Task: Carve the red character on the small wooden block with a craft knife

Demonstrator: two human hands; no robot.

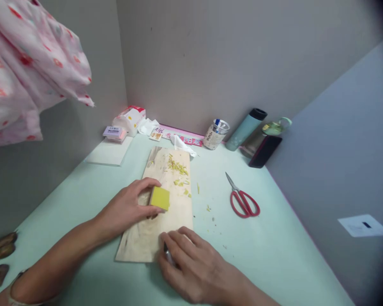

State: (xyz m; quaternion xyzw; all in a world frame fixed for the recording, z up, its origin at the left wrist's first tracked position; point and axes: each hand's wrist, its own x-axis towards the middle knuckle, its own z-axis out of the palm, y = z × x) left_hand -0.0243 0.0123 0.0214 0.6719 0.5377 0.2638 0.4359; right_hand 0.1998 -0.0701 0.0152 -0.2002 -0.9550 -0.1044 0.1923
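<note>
My left hand [135, 206] pinches a square yellow-green block [161, 198] by its edges, thumb on the near side and fingers on the far side. Beneath lies a pale wooden board [175, 219], with yellow-green shavings [178, 165] scattered over its far right part. At the board's near right end, my right hand [191, 263] is curled around a slim pen-like tool [168, 254] with a black and silver end. Its working tip is hidden by the fingers.
Right of the board lie red-handled scissors [242, 197]. Along the back stand a glass jar [216, 134], a teal tumbler [246, 129], a green-lidded bottle [253, 140] and a dark phone [265, 151]. Tissues [130, 120] and erasers [115, 133] sit back left; pink floral cloth [32, 72] hangs above.
</note>
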